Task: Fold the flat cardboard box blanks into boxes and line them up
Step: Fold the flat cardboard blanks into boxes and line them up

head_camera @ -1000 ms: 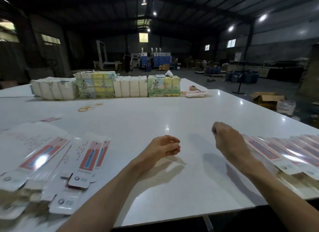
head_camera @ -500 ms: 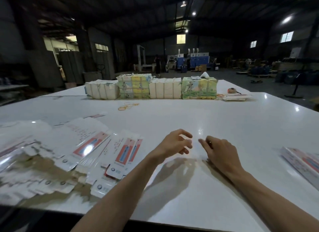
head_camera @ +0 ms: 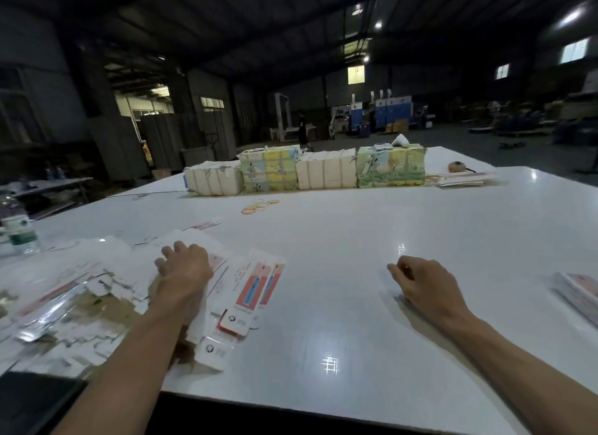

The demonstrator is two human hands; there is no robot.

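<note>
Hands well apart. Left hand [head_camera: 184, 269] at 10 o'clock, fingers spread, resting on the loose pile of flat blanks [head_camera: 97, 292]; not gripping. Right hand [head_camera: 424, 282] at 2 o'clock, resting on the white table [head_camera: 356, 240], fingers loosely curled, nothing visible in it. Red-printed blanks [head_camera: 255, 289] fan out just right of the left hand, all lying flat. Second stack of blanks [head_camera: 579, 292] at 3 o'clock, cut off by the frame edge. At 12 o'clock, four tied bundles in a row, touching: white [head_camera: 213, 180], printed [head_camera: 268, 172], white [head_camera: 326, 174], printed [head_camera: 391, 169]. Rubber bands [head_camera: 259, 206] lie loose in front of them. Water bottle [head_camera: 19, 230] upright at 9 o'clock; contents: cannot tell.
</note>
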